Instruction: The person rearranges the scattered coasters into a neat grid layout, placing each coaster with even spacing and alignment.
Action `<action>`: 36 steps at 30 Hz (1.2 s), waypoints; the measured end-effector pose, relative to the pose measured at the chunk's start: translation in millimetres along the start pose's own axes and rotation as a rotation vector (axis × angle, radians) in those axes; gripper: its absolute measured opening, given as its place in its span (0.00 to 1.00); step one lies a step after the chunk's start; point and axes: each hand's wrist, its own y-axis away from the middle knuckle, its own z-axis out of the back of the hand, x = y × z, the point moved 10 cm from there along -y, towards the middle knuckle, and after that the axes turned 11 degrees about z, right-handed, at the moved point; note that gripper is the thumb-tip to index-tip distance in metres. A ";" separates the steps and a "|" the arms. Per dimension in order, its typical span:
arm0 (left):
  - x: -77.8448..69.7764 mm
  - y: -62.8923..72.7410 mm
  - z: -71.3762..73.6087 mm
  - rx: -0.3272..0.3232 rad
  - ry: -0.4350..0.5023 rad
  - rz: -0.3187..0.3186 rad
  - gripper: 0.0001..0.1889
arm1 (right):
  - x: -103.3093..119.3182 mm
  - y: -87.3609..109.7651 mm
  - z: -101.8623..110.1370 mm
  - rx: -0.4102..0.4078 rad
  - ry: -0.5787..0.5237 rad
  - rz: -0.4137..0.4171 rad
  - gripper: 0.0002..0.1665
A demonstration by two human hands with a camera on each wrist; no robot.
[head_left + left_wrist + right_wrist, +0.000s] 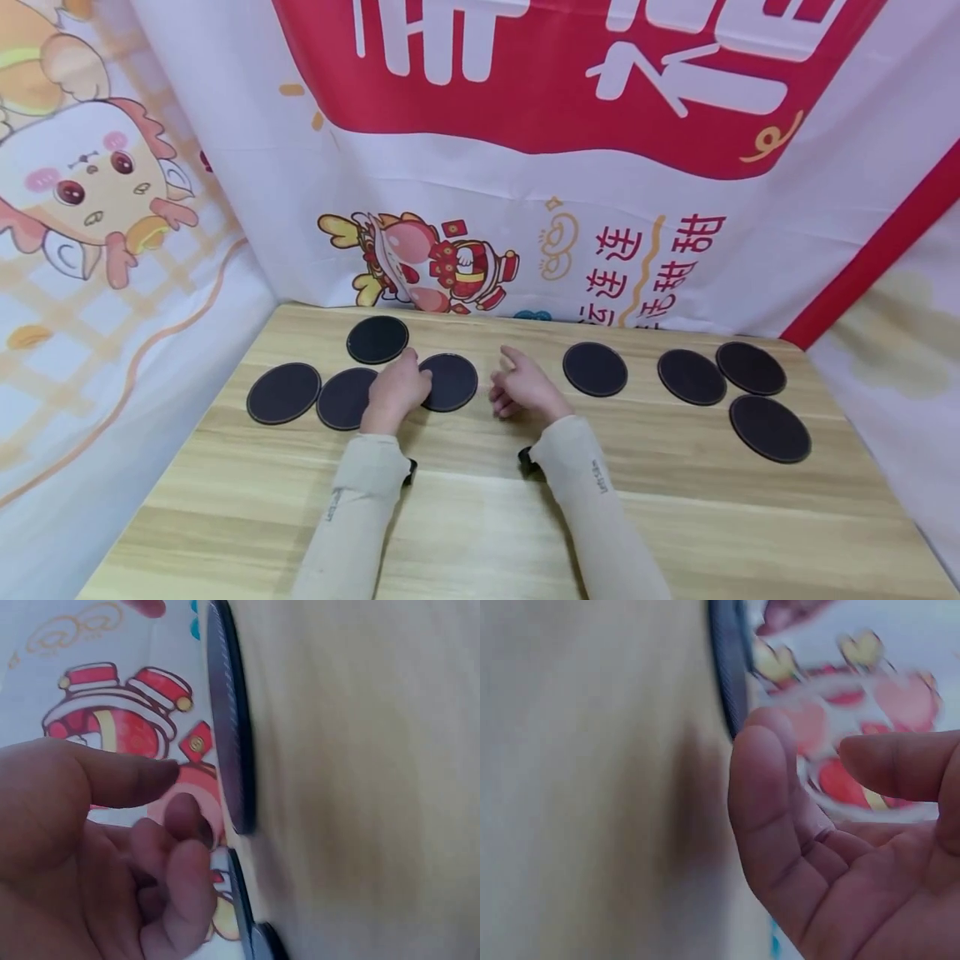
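Note:
Flat black round discs, like coasters with a thin pale rim line, lie on the wooden table. In the head view my left hand is over the gap between two of them: one disc at its right and one disc partly hidden behind it. The left wrist view shows its thumb and fingers loosely bent, apart, with nothing between them. My right hand hovers over wood, right of the middle disc. Its fingers hang loosely curled and hold nothing in the right wrist view.
More discs lie at the far left and back left. To the right are one lone disc and a cluster of three, including a front disc. A printed cloth hangs along the back table edge.

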 end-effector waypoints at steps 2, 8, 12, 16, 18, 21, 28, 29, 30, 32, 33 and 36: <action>-12.8 3.4 1.8 -0.013 0.031 -0.045 0.23 | 8.0 4.4 21.9 -0.035 0.035 0.023 0.37; -71.6 19.5 -7.3 0.017 0.120 -0.220 0.19 | 26.4 28.3 93.4 -0.164 0.197 0.060 0.32; -114.8 20.2 -20.1 0.070 0.143 -0.294 0.20 | 22.8 42.2 131.0 -0.244 0.267 0.018 0.32; -146.0 8.5 -37.4 0.116 0.229 -0.310 0.21 | 15.0 49.9 154.6 -0.257 0.370 -0.041 0.33; -158.5 1.9 -48.6 0.135 0.276 -0.321 0.23 | 11.5 54.3 164.5 -0.255 0.443 -0.074 0.32; -175.9 -3.9 -66.9 0.176 0.325 -0.341 0.24 | 5.1 61.8 179.5 -0.249 0.563 -0.128 0.25; -200.9 -1.8 -107.2 0.299 0.352 -0.361 0.30 | -15.3 66.5 186.4 -0.208 0.593 -0.183 0.12; -204.0 -0.2 -111.3 0.310 0.359 -0.361 0.31 | -17.5 67.0 185.8 -0.207 0.572 -0.183 0.12; -206.7 1.2 -114.8 0.321 0.374 -0.356 0.32 | -19.4 67.2 185.2 -0.207 0.560 -0.181 0.12; -210.8 4.0 -120.7 0.339 0.409 -0.338 0.34 | -24.0 67.7 184.3 -0.211 0.523 -0.188 0.10; -212.1 4.7 -123.2 0.339 0.422 -0.327 0.34 | -26.0 67.8 184.0 -0.218 0.510 -0.194 0.09; -213.4 6.7 -127.5 0.335 0.463 -0.288 0.35 | -30.0 67.6 183.5 -0.228 0.490 -0.199 0.07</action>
